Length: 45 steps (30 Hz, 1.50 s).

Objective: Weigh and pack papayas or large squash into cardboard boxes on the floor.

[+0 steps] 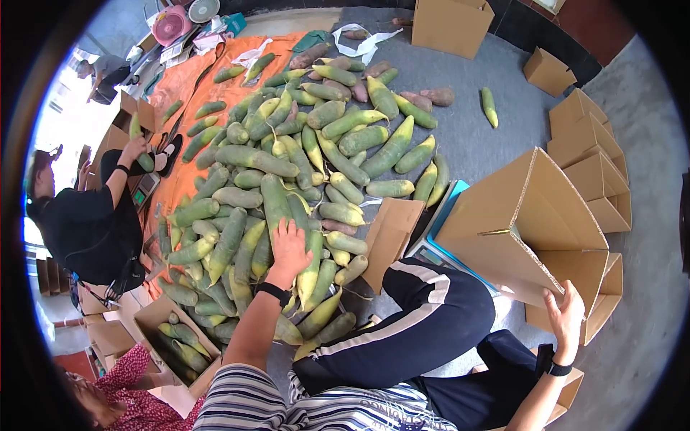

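Observation:
A large pile of green radishes (pixel 253 161) covers the floor before me. My left hand (pixel 290 250) rests palm down on a long green radish (pixel 276 199) in the pile, fingers spread; whether it grips the radish is not plain. Near my right knee, a tall open cardboard box (pixel 485 215) stands on a digital scale with a blue platform (pixel 450 207). My right hand (pixel 566 310) is at the near edge of that box, thumb and fingers on its cardboard wall. A flat cardboard piece (pixel 391 237) lies between the pile and the scale. The inside of the tall box is mostly hidden.
Open cardboard boxes (pixel 587 134) line the right side. At left, a person in black (pixel 86 226) holds a radish beside another scale (pixel 141 193). A person in a red patterned top (pixel 129 393) sits by a box of radishes (pixel 207 372). An orange tarp (pixel 183 91) lies under part of the pile.

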### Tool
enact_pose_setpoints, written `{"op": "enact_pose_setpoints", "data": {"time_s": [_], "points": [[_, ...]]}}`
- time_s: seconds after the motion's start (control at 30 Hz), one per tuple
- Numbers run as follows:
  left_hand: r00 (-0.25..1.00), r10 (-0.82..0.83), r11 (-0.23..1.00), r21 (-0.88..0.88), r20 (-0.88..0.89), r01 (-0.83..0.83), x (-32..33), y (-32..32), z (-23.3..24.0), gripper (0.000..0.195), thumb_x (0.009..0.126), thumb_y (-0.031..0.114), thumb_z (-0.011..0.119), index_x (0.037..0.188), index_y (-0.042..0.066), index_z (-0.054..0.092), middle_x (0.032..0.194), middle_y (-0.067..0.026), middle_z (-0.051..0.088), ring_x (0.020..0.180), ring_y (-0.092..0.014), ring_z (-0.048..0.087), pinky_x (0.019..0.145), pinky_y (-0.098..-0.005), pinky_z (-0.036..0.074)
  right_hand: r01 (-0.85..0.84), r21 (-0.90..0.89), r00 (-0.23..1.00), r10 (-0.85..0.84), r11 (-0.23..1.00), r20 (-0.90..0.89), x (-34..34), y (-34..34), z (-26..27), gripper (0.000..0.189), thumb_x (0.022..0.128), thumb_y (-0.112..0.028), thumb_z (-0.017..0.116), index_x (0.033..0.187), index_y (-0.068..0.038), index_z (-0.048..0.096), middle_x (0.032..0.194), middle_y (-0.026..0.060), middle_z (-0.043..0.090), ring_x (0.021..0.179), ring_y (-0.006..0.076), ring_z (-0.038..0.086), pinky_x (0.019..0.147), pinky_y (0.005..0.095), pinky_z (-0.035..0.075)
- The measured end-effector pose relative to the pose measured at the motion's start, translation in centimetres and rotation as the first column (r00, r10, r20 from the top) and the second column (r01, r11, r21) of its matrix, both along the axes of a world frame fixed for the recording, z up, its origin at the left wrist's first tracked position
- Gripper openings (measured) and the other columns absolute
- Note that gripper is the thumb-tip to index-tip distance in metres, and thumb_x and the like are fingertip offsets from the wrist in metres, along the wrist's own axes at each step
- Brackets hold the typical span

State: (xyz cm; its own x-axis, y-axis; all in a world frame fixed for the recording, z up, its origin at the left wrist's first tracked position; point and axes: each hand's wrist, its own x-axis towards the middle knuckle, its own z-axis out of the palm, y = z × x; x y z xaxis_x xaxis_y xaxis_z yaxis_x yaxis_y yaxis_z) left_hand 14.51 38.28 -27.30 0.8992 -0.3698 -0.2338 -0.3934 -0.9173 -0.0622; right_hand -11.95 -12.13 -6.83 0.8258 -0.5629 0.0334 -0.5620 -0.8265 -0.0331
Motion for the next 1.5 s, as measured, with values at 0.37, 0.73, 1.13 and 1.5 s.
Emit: {"op": "enact_pose_setpoints", "data": {"time_s": [0.37, 0.73, 1.13, 1.5], "points": [[0.980, 0.089, 0.918, -0.397, 0.179, -0.011, 0.4, 0.1, 3.5, 0.053, 0.079, 0.024, 0.068, 0.124, 0.001, 0.053, 0.132, -0.0218, 0.050, 0.123, -0.036, 0.048, 0.103, -0.0462, 0.037, -0.023, -0.039, 0.999, 0.025, 0.999, 0.032, 0.3, -0.1, 0.3, 0.054, 0.083, -0.037, 0.073, 0.114, 0.004, 0.059, 0.107, 0.0223, 0.065, 0.102, 0.0388, 0.062, 0.090, 0.0441, 0.048], [0.855, -0.213, 0.976, -0.142, -0.474, 0.164, -5.0, -8.1, 3.4, 0.043, 0.085, 0.032, 0.068, 0.115, 0.002, 0.057, 0.114, -0.0188, 0.059, 0.109, -0.035, 0.058, 0.090, -0.0472, 0.045, -0.006, 0.006, 0.999, 0.005, 1.000, 0.038, 0.9, 0.6, 0.6, 0.048, 0.082, -0.035, 0.073, 0.106, 0.004, 0.059, 0.100, 0.0222, 0.065, 0.096, 0.0391, 0.063, 0.085, 0.0433, 0.049], [0.850, -0.234, 0.972, -0.103, -0.472, 0.211, -7.1, -8.2, 2.4, 0.044, 0.086, 0.031, 0.067, 0.119, 0.003, 0.056, 0.118, -0.0177, 0.058, 0.112, -0.034, 0.058, 0.091, -0.0463, 0.045, -0.042, -0.026, 0.998, 0.043, 0.999, 0.054, 0.0, 0.0, -0.1, 0.052, 0.082, -0.035, 0.074, 0.113, 0.004, 0.059, 0.105, 0.0219, 0.066, 0.101, 0.0384, 0.062, 0.089, 0.0433, 0.049], [0.853, -0.222, 0.975, -0.129, -0.472, 0.182, -7.6, -7.4, 2.4, 0.040, 0.088, 0.030, 0.066, 0.115, 0.003, 0.056, 0.114, -0.0182, 0.059, 0.109, -0.034, 0.059, 0.089, -0.0467, 0.045, 0.101, 0.109, 0.990, -0.089, 0.989, -0.111, 0.9, 0.5, 1.0, 0.065, 0.086, -0.045, 0.069, 0.126, 0.004, 0.056, 0.125, 0.0246, 0.060, 0.120, 0.0388, 0.055, 0.102, 0.0443, 0.043]]}}
